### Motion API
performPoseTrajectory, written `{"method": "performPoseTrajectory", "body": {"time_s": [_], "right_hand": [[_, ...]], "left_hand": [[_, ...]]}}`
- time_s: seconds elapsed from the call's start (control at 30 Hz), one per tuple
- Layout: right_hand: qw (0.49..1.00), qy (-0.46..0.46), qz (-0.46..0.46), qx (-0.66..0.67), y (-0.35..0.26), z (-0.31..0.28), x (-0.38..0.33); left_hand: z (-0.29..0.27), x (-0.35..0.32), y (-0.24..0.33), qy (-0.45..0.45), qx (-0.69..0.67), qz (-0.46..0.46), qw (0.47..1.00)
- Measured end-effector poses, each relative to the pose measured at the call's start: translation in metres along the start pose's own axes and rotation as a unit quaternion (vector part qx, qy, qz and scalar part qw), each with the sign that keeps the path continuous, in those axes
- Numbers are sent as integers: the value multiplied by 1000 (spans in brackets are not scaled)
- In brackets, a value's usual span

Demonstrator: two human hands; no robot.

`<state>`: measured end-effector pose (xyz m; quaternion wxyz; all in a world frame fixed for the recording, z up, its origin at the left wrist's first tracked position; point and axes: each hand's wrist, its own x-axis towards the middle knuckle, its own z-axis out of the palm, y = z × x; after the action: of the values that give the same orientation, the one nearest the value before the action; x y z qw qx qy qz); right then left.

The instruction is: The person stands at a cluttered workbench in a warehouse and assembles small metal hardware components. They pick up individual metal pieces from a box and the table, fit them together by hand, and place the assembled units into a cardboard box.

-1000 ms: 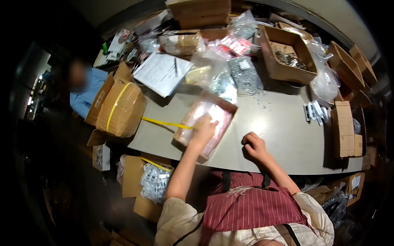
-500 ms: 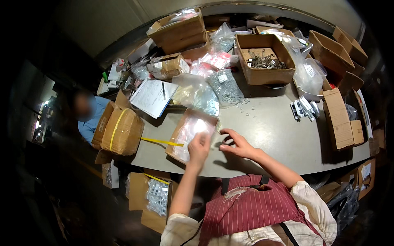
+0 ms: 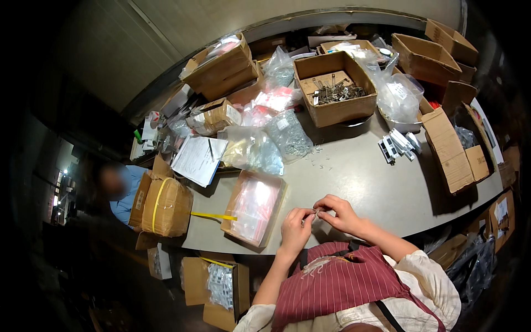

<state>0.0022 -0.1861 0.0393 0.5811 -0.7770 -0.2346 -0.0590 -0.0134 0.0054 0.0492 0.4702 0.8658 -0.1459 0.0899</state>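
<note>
My left hand (image 3: 295, 227) and my right hand (image 3: 340, 213) meet over the near edge of the grey table (image 3: 365, 182). Together their fingertips pinch a small clear bag (image 3: 314, 213), too small to make out well. Just left of my left hand lies a shallow cardboard tray of clear plastic bags (image 3: 253, 207). Farther back, an open cardboard box of small metal parts (image 3: 334, 88) stands on the table.
Clear bags of small hardware (image 3: 287, 133) and papers with a pen (image 3: 199, 160) lie mid-table. Open cartons (image 3: 453, 149) line the right side, with small white parts (image 3: 398, 145) beside them. A strapped carton (image 3: 163, 205) sits at left, near a seated person (image 3: 119, 188).
My left hand left the tray of plastic bags and came right to meet my right hand. The view also shifted, showing more of the far table.
</note>
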Motion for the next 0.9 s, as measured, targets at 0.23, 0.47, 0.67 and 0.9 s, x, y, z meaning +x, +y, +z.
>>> {"method": "performPoseTrajectory", "body": {"time_s": [0.23, 0.47, 0.67, 0.9], "right_hand": [[977, 29, 159, 142, 3, -16, -20], [910, -80, 283, 293, 3, -25, -40], [906, -49, 273, 318, 16, -11, -50], [997, 51, 32, -55, -4, -27, -29]], "left_hand": [[17, 5, 4, -29, -90, -10, 995], [-8, 1, 25, 1, -85, -110, 990], [-4, 3, 20, -12, -182, -127, 975], [6, -2, 1, -26, -42, -42, 998]]}}
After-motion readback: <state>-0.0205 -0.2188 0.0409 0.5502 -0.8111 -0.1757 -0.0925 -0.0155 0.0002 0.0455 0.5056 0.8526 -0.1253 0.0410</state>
